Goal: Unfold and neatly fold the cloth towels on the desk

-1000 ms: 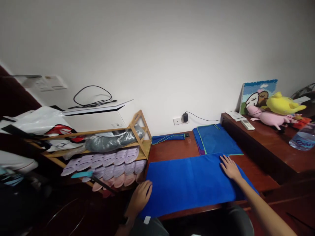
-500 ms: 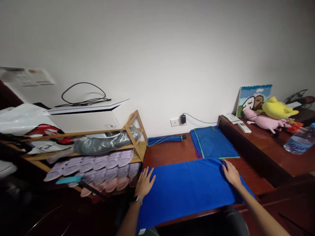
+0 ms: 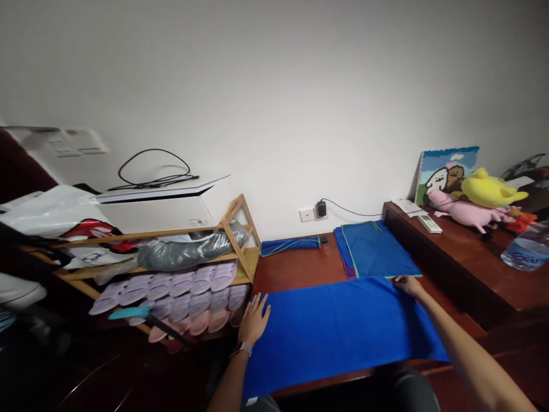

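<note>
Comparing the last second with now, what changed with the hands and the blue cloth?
The left hand slid away from the person, up the left edge of the blue cloth to its far left corner. The right hand, earlier spread flat on the cloth, now appears to pinch its far edge. The folded green-edged cloth and yellow plush toy stayed put.

Cloth point(image 3: 334, 332), lower centre: matt, smooth fabric. Desk point(image 3: 300, 266) beneath: faintly glossy wood. Wall point(image 3: 274, 103), top: matt, smooth. Rack point(image 3: 252, 264), left: wood. Bag point(image 3: 55, 209), far left: shiny plastic. Slippers point(image 3: 202, 278), lower left: matt, plastic-looking. Toys point(image 3: 486, 190), right: soft-looking plush. Bottle point(image 3: 524, 254), right edge: clear, glossy plastic.
</note>
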The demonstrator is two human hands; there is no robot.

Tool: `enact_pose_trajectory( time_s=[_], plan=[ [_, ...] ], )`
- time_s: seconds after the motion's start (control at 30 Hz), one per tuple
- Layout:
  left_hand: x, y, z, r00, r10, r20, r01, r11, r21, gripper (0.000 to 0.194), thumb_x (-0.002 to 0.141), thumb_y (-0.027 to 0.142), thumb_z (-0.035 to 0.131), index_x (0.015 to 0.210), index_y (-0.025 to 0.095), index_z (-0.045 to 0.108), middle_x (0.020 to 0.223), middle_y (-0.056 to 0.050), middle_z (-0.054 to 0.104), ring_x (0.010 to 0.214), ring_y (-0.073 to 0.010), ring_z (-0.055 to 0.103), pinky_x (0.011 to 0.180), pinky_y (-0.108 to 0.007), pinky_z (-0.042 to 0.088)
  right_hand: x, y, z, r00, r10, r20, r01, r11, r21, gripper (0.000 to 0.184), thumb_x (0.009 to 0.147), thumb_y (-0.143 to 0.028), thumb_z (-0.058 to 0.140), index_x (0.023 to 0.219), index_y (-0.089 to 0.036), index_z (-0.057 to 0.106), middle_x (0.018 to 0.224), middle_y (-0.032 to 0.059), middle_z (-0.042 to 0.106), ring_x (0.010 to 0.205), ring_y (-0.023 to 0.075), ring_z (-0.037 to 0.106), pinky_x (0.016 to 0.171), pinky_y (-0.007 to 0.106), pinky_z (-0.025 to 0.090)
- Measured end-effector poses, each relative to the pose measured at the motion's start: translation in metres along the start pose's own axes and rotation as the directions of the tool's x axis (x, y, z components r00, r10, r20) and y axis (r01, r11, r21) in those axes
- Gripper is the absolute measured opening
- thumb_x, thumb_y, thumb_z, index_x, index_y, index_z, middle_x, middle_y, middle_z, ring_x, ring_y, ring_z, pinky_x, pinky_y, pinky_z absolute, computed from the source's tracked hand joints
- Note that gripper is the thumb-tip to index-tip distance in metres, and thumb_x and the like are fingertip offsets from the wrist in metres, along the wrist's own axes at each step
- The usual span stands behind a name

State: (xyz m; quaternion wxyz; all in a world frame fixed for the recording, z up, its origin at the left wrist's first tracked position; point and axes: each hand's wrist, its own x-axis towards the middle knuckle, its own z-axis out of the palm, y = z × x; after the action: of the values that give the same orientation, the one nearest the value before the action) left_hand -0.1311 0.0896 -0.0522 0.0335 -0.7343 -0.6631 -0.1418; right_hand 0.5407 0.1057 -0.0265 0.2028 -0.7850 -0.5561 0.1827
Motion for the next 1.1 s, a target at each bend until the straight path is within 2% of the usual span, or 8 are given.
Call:
enact_pose_trajectory(
  time_s=[0.27,0.4,0.53,0.7,0.8,0.9,1.0,1.1],
  plan=[
    [0.004,0.002,-0.005,0.994,-0.011,0.107,0.008,0.999,0.032,0.057,0.108,0.042,0.036,0.160,0.019,0.046,0.169,-0.012,0.039,0.157,-0.0257,0.036,0.129,-0.049,0.029,0.026,-0.004,-0.021,0.980,-0.116,-0.163,0.112,0.993,-0.037,0.038,0.092,-0.020,0.044,0.105,-0.017,0.079,0.108,0.0114,0.079,0.103,0.0226,0.073,0.093,0.032,0.053],
    [0.005,0.004,-0.006,0.992,-0.018,0.126,0.012,0.999,0.047,0.058,0.108,0.041,0.035,0.161,0.020,0.045,0.170,-0.012,0.037,0.158,-0.0263,0.034,0.130,-0.049,0.028,0.027,-0.008,-0.021,0.972,-0.141,-0.185,0.125,0.987,-0.098,0.045,0.095,-0.018,0.035,0.108,-0.012,0.078,0.110,0.0169,0.075,0.102,0.0245,0.071,0.097,0.036,0.052],
    [0.006,0.002,0.000,0.994,-0.005,0.114,-0.002,0.998,0.064,0.058,0.108,0.043,0.033,0.162,0.023,0.043,0.170,-0.011,0.037,0.158,-0.0280,0.034,0.128,-0.052,0.029,0.001,-0.032,0.012,0.963,-0.178,-0.204,0.148,0.977,-0.156,0.051,0.100,-0.022,0.031,0.127,-0.008,0.072,0.130,0.0220,0.069,0.116,0.0286,0.067,0.107,0.043,0.048],
    [0.006,-0.002,0.001,0.991,0.009,0.137,-0.019,0.997,0.078,0.060,0.108,0.048,0.032,0.163,0.025,0.041,0.170,-0.010,0.037,0.158,-0.0282,0.034,0.127,-0.051,0.029,-0.042,-0.071,0.075,0.915,-0.398,-0.056,0.375,0.895,-0.241,0.060,0.104,-0.045,0.030,0.151,-0.020,0.057,0.161,0.0102,0.052,0.149,0.0273,0.046,0.125,0.045,0.032],
    [0.003,-0.002,-0.003,0.990,-0.001,0.143,-0.009,0.998,0.068,0.062,0.108,0.051,0.032,0.164,0.025,0.039,0.171,-0.010,0.035,0.158,-0.0277,0.034,0.128,-0.050,0.028,-0.051,-0.070,0.088,0.955,-0.296,0.027,0.290,0.908,-0.302,0.068,0.103,-0.049,0.026,0.162,-0.021,0.043,0.170,0.0074,0.040,0.158,0.0293,0.032,0.128,0.054,0.026],
    [-0.001,0.000,-0.003,0.993,-0.013,0.121,0.006,0.999,0.054,0.062,0.109,0.052,0.032,0.164,0.025,0.040,0.172,-0.011,0.033,0.159,-0.0286,0.032,0.128,-0.050,0.028,-0.049,-0.071,0.084,0.984,-0.178,-0.026,0.158,0.924,-0.347,0.071,0.101,-0.045,0.023,0.163,-0.014,0.041,0.169,0.0121,0.038,0.159,0.0333,0.031,0.127,0.059,0.024],
    [-0.004,0.001,0.001,0.997,-0.013,0.073,0.010,0.999,0.046,0.061,0.108,0.052,0.033,0.163,0.025,0.041,0.173,-0.011,0.033,0.159,-0.0301,0.030,0.127,-0.051,0.029,-0.061,-0.117,0.089,0.967,-0.244,-0.069,0.210,0.924,-0.320,0.071,0.103,-0.041,0.021,0.161,-0.006,0.042,0.169,0.0167,0.037,0.159,0.0351,0.028,0.129,0.058,0.021],
    [-0.005,0.003,0.001,0.998,-0.026,0.056,0.024,0.999,0.038,0.061,0.108,0.052,0.034,0.163,0.026,0.041,0.173,-0.010,0.033,0.160,-0.0313,0.029,0.127,-0.051,0.029,-0.094,-0.204,0.120,0.878,-0.475,0.056,0.476,0.861,-0.181,0.070,0.105,-0.045,0.023,0.165,-0.011,0.037,0.171,0.0124,0.033,0.161,0.0310,0.023,0.131,0.053,0.017]
  ],
)
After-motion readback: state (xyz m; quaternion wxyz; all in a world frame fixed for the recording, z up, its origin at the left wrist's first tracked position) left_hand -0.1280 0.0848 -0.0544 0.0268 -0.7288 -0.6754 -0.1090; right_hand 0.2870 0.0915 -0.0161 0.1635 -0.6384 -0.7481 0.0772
